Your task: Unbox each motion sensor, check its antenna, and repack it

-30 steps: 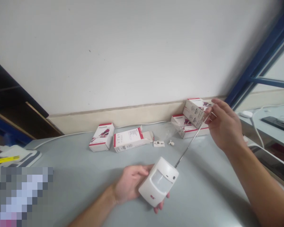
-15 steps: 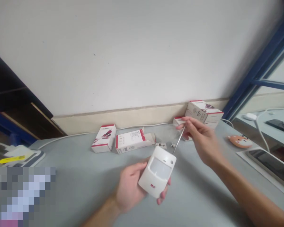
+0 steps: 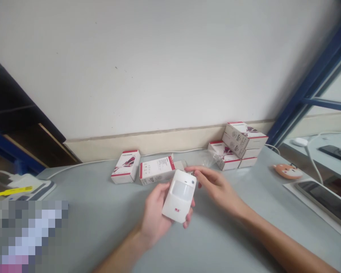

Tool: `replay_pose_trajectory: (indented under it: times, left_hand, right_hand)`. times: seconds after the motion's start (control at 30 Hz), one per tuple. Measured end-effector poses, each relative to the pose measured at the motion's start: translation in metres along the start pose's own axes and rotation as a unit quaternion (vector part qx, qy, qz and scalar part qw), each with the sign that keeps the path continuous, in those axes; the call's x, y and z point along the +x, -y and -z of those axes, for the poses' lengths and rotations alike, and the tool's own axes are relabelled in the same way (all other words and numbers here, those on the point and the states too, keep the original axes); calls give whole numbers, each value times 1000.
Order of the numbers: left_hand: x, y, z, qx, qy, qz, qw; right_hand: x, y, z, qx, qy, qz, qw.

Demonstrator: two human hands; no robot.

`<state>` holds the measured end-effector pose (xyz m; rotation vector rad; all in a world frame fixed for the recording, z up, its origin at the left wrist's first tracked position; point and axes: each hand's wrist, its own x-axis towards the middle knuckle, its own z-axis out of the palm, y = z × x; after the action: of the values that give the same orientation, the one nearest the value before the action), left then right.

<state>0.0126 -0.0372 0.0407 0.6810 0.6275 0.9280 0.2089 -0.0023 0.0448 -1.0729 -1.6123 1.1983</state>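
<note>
Left hand: your fingers curl round the back of the white detector, closed on its casing.
Detector position: held over the middle of the table, window facing you, top end towards the rear edge.
Right hand: your thumb and forefinger are almost together at the detector's top right corner; you cannot tell whether they grip anything.
Rear edge, centre: opened carton, with a closed box just left of it.
Rear edge, right: stacked boxes, clear plastic bag beside them.
Right edge: orange animal-faced object.
</note>
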Motion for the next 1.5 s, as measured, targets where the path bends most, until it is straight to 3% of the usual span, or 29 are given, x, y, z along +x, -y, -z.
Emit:
replay_pose_trajectory:
  times: [0.1,0.17,0.27,0.33,0.4,0.6,0.73,0.9,1.0,1.3,1.5]
  left_hand:
    - [3,-2,3,35,-29,-2,999]
    - [3,-4,5,50,-60,-12,997]
    - [3,-6,7,69,-93,-31,993]
    - [3,-9,7,73,-98,-40,992]
    - [3,-11,7,67,-94,-39,992]
    - [5,-13,5,51,-85,13,995]
    - [6,-13,5,58,-110,32,992]
    - [4,-13,6,41,-115,32,992]
    - [3,-13,5,28,-108,24,994]
    - [3,-13,2,17,-116,-25,993]
    - [-2,-19,-4,4,-101,-36,994]
  right_hand:
    - [5,-2,8,-25,-35,35,998]
    - [10,-7,19,-101,-122,84,984]
    - [20,-19,46,-313,-224,166,908]
    - [28,-31,67,-424,-215,189,859]
    - [34,-44,85,-479,-202,196,831]
    - [41,-68,106,-533,-216,188,796]
    - [40,-65,105,-527,-219,153,807]
    - [35,-47,101,-424,-252,101,864]
    - [32,-36,98,-376,-265,96,883]
    - [26,-15,90,-291,-319,93,897]
    - [24,-12,84,-290,-314,126,895]
